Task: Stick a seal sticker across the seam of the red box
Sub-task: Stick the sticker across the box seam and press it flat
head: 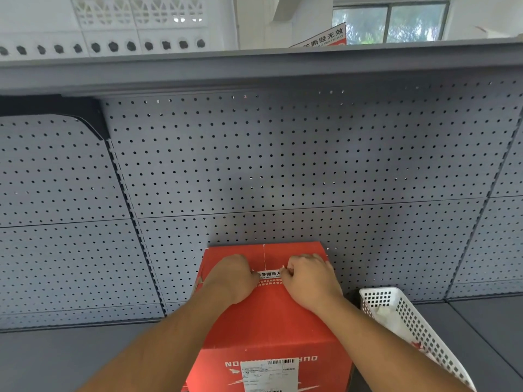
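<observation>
The red box (271, 315) sits on a grey shelf (70, 355), its far end just beside the perforated back panel (283, 154). A thin pale seam (264, 256) runs down the middle of its top face. Across that seam lies the seal sticker (269, 276), a white and red strip with printed characters, stretched sideways between the two hands.

The left hand (230, 278) is curled, its fingers pinched on the sticker's left end and resting on the box top. The right hand (308, 281) is curled likewise, its fingers closed on the right end. Both wrists lie over the box lid. Whether the strip is already pressed flat or only held taut just above the cardboard is hard to tell from this angle.

The step in hand looks like placing: the sticker is lined up square to the seam with about equal length on each flap. The next move calls for lowering it evenly and rubbing outward from the seam so that no crease or bubble forms, then letting go of both ends.

On the right, just beside the box, stands a white plastic basket (418, 332) with pale scraps inside. A printed label (268, 374) is on the box's near face.
</observation>
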Demonstrator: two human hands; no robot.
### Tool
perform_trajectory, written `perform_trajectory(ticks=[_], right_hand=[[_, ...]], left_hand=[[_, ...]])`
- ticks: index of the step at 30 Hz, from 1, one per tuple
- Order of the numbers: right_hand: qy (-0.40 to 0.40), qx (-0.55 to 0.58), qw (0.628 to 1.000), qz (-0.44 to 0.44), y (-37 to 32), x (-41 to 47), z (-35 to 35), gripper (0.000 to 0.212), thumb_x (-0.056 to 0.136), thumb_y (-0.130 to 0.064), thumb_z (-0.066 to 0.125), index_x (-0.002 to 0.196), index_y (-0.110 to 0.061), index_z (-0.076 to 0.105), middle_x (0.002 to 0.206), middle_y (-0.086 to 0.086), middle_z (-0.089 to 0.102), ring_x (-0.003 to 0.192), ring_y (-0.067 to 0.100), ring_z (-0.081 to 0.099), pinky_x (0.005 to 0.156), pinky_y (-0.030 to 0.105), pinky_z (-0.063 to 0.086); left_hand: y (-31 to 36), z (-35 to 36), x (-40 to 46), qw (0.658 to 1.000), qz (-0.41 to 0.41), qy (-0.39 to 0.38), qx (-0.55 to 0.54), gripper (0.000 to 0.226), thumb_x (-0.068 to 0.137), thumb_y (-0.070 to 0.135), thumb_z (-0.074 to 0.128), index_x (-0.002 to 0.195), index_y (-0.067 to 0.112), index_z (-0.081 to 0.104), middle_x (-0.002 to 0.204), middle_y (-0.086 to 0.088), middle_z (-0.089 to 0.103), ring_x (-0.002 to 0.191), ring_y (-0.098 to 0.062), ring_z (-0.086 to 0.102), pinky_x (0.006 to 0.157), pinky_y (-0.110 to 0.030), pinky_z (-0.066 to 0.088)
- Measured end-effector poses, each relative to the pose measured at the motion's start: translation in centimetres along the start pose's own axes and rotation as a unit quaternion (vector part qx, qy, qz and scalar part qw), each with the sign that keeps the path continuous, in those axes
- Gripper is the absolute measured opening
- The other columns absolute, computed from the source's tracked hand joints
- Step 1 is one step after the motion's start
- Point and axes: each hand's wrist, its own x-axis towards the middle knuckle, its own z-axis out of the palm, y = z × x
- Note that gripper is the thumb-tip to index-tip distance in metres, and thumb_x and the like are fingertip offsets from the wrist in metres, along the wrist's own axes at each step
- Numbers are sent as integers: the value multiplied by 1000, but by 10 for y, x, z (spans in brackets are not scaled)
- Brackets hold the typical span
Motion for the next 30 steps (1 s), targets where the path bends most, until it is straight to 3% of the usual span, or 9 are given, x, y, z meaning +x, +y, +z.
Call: perform_trajectory(ticks=[3,6,11,15,18,20,22,25,30], right_hand=[[4,23,1000,13,1,1,1,26,92,-41,55,70,-27,50,83,-3,64,86,22,55,82,42,46],[10,50,999,20,3,2,1,14,91,-37,59,84,-25,55,85,-5,63,86,21,56,83,41,46],[14,50,998,18,5,2,2,1,91,-27,58,90,-27,58,87,-6,64,87,20,57,84,41,46],[43,58,997,1,6,0,2,9,92,-21,56,95,-28,61,96,-7,64,93,19,58,87,42,49],[61,54,995,-60,6,-1,-1,23,93,-19,54,108,-29,68,109,-11,68,104,17,55,90,41,46],[38,35,992,-114,2,-4,-5,31,95,-22,50,117,-31,68,120,-15,69,115,13,52,93,37,39],[6,14,989,-149,0,-7,-9,34,97,-27,45,124,-31,66,129,-17,66,124,10,47,97,37,33],[-50,-18,986,-159,3,-12,-9,43,101,-36,35,137,-30,57,144,-14,57,140,11,37,113,40,27],[-137,-49,980,-133,11,-19,-10,58,102,-54,21,156,-32,27,164,-15,25,152,7,12,125,44,3]], left_hand=[[-2,1,-1,1000,4,9,-5,27,93,29,57,72,13,52,73,-4,57,68,-20,53,55,-33,39],[-3,2,-3,999,5,34,-20,17,93,26,57,85,11,57,87,-6,64,77,-22,57,60,-33,43],[-9,7,-9,995,21,70,-64,5,94,16,56,97,20,56,89,-1,66,72,-12,57,56,-26,42],[-13,18,-13,987,70,115,-82,24,93,7,55,103,25,67,101,1,57,75,-12,60,77,-29,50],[-11,23,-16,981,111,139,-81,36,91,3,52,113,24,72,111,-1,57,95,-21,61,94,-34,48],[-7,23,-19,976,143,152,-62,37,91,11,48,118,23,71,119,-1,62,107,-24,55,99,-38,42],[0,20,-25,977,160,133,-37,45,92,25,40,128,24,66,132,3,63,118,-22,52,102,-39,39],[4,18,-32,980,184,70,7,48,102,30,38,149,27,44,154,8,47,141,-14,38,113,-35,26],[-3,23,-40,979,193,9,69,59,105,49,30,159,30,18,167,10,21,152,-4,14,120,-26,5]])
